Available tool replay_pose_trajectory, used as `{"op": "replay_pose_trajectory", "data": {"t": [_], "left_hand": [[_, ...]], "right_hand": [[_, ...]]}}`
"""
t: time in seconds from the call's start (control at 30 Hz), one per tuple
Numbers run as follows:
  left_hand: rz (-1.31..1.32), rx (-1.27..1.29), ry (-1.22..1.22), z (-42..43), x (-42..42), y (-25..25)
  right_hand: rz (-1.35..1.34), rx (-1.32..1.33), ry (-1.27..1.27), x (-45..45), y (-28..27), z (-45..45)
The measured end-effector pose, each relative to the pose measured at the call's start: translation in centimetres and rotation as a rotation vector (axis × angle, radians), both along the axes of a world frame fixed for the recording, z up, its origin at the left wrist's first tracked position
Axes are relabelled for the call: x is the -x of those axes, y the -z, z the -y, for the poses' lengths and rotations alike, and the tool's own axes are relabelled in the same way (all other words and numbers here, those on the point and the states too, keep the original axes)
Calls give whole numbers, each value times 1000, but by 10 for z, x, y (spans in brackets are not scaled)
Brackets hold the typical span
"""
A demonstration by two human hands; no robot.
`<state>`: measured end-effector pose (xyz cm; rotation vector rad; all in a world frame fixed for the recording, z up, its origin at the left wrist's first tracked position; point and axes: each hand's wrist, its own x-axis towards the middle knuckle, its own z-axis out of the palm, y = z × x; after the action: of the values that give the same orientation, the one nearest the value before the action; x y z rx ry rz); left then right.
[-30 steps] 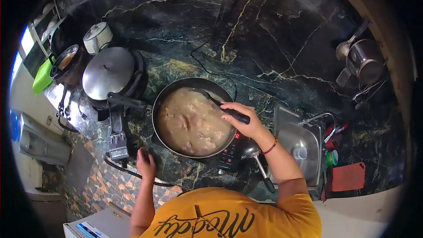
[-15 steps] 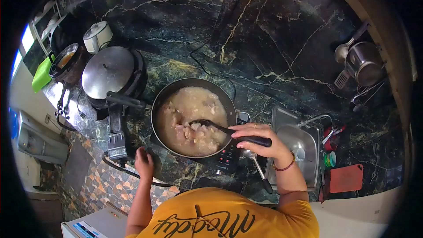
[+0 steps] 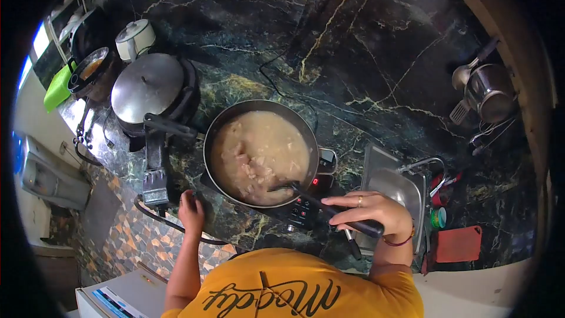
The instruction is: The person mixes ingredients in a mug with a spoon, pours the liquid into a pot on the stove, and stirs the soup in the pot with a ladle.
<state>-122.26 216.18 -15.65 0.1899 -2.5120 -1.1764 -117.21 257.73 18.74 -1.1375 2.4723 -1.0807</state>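
Note:
A dark round pan (image 3: 207, 159) holds cloudy broth (image 3: 268, 132) with pale meat pieces. My right hand (image 3: 376, 215) grips the black handle of a cooking spoon (image 3: 306, 195), its head partly sunk in the broth at the pan's near right side. My left hand (image 3: 191, 213) is curled at the counter's front edge, left of the pan; whatever its fingers hold, if anything, is hidden. Under the pan sits a black induction cooktop (image 3: 301, 215) with a lit red display. Another black-handled utensil (image 3: 353, 247) lies below my right hand, mostly covered.
To the left stand a lidded metal pot (image 3: 144, 88), a white kettle (image 3: 134, 40) and a small pan (image 3: 91, 70). A steel sink (image 3: 388, 179) with a tap is at the right, beside a red cutting board (image 3: 459, 244). Utensils and a metal pot (image 3: 493, 94) hang far right.
My right hand has drawn the spoon toward me and to the right, so its head went from mid-pan to near the rim. My left hand stays about where it was.

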Motion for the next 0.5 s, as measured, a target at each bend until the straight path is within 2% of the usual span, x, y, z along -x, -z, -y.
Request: {"op": "replay_pose_trajectory", "data": {"t": [0.13,0.27,0.4,0.5], "left_hand": [[-40,16,-5,-1,1,2],[-33,68,-4,3,0,9],[18,84,-11,0,-2,-2],[-10,57,-25,1,-1,4]], "right_hand": [[102,-71,0,8,31,5],[-90,-21,65,23,57,8],[-160,-89,82,29,51,18],[-105,-117,90,29,23,22]]}}
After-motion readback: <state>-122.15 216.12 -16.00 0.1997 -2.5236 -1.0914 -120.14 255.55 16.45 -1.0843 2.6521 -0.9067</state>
